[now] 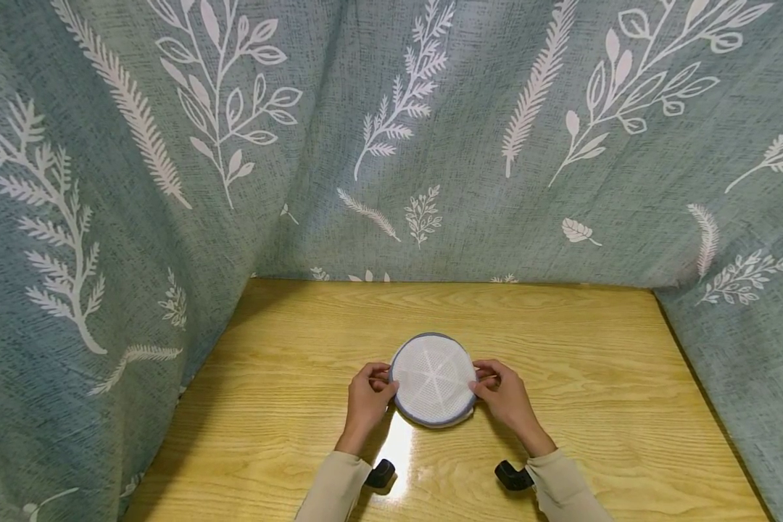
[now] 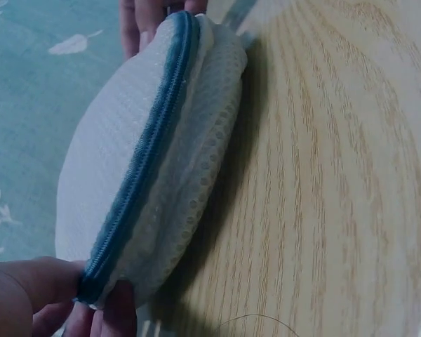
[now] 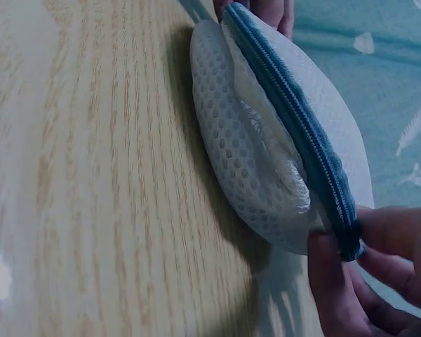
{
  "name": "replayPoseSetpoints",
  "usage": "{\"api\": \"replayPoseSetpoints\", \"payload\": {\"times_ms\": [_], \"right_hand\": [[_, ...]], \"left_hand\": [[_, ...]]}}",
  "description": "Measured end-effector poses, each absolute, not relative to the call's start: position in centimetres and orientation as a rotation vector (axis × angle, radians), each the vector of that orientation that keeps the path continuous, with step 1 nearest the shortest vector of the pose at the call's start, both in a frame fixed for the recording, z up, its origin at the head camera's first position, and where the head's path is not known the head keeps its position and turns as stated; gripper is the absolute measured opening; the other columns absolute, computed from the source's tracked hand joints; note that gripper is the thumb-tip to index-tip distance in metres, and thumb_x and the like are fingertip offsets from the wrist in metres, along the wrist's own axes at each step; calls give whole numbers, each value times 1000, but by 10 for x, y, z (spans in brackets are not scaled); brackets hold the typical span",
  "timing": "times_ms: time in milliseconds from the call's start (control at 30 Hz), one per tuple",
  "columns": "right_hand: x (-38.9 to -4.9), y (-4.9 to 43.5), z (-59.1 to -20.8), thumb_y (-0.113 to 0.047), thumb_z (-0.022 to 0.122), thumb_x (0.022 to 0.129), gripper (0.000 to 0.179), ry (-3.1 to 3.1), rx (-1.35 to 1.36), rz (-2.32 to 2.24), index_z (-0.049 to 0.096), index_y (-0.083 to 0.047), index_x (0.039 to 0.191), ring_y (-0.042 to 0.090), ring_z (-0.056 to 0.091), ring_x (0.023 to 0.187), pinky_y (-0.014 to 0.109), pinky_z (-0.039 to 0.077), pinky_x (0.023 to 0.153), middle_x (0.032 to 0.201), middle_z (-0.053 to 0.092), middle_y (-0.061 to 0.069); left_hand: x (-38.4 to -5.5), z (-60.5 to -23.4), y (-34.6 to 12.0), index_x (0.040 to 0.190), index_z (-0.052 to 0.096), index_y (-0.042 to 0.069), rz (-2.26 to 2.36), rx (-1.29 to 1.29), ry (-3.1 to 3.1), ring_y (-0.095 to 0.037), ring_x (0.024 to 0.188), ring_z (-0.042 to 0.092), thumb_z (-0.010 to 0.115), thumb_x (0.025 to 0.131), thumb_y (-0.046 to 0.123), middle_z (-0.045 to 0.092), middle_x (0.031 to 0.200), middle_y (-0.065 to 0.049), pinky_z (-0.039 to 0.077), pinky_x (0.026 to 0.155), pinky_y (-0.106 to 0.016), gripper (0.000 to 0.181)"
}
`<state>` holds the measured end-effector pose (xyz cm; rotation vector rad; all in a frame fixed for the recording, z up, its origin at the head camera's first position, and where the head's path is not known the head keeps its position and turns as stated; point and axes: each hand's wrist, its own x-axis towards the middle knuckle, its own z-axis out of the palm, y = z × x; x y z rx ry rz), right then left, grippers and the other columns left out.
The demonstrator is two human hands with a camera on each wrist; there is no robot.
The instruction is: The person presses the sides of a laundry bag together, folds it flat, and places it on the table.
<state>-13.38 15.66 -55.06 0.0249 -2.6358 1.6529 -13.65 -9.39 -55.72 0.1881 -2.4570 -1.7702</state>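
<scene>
A round white mesh laundry bag [image 1: 433, 377] with a blue zipper around its edge is held at the middle of the wooden table. My left hand [image 1: 368, 399] pinches its left edge between thumb and fingers. On the opposite side my right hand [image 1: 505, 399] pinches the right edge the same way. The left wrist view shows the blue zipper [image 2: 144, 154] running between the two hands, with honeycomb mesh bulging below it. From the right wrist, the mesh underside [image 3: 228, 140] looks creased and slack close over the table, and the zipper's rim is tilted up.
The light wooden table [image 1: 300, 341] spreads around the bag. A blue-green curtain with white leaf prints [image 1: 391, 145] hangs along its back and both sides. Black wrist straps or mounts [image 1: 381, 475] show at both sleeves.
</scene>
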Motion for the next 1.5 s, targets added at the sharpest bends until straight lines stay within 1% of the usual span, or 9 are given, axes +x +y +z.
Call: {"api": "replayPoseSetpoints", "payload": {"times_ms": [167,267,433,567,633,767,900,1000,1500], "right_hand": [[-128,160,-547,-5,71,82,42,-2645,206,1547,58,-6,122,23,61,91,29,54,71,110,60,11],[-124,162,-544,-7,72,81,49,-2633,406,1423,54,-6,127,28,55,106,38,52,81,124,54,11],[-120,160,-540,-17,74,80,61,-2625,729,1169,49,-7,134,30,39,126,49,39,96,140,41,13],[-120,156,-540,-27,74,80,67,-2627,914,1015,45,-9,138,31,34,130,50,36,99,145,35,12],[-119,154,-540,-32,74,80,69,-2643,976,973,44,-11,139,30,32,132,51,35,100,146,33,11],[-118,152,-542,-37,73,79,74,-2705,1043,957,41,-14,142,29,26,135,51,34,102,150,28,7],[-119,150,-545,-36,76,76,79,-2727,1084,946,40,-12,142,33,25,135,52,34,102,150,26,9],[-120,149,-547,-35,78,75,82,-2728,1107,921,39,-12,143,35,25,135,53,33,102,150,26,10],[-118,148,-548,-35,78,74,87,-2807,1087,817,33,-14,145,28,22,137,48,29,106,151,24,5]], "left_hand": [[-130,-554,-94,110,61,3,-1654,34,-2496,-18,77,57,71,79,0,58,99,-9,51,61,-23,32],[-126,-549,-94,116,60,6,-1377,-219,-2567,-19,95,55,72,80,3,54,110,-6,52,76,-30,38],[-125,-539,-93,122,59,11,-876,-702,-2573,-25,121,44,75,78,9,49,130,-6,39,99,-40,46],[-122,-537,-93,130,54,15,-677,-937,-2611,-25,130,37,73,81,14,41,142,-5,33,105,-39,53],[-120,-538,-94,133,51,16,-628,-1004,-2643,-23,132,33,71,83,18,36,145,-3,34,105,-38,54],[-116,-541,-96,138,46,17,-616,-1079,-2684,-23,135,29,67,86,29,31,148,-3,39,101,-40,58],[-115,-545,-98,142,41,18,-663,-1107,-2719,-24,136,26,67,83,37,28,150,-4,40,99,-41,67],[-115,-546,-99,144,38,19,-698,-1113,-2747,-24,137,24,68,81,38,26,151,-3,41,99,-41,72],[-116,-553,-99,145,33,21,-791,-1085,-2810,-20,139,20,68,81,39,20,153,2,38,101,-39,75]]}}
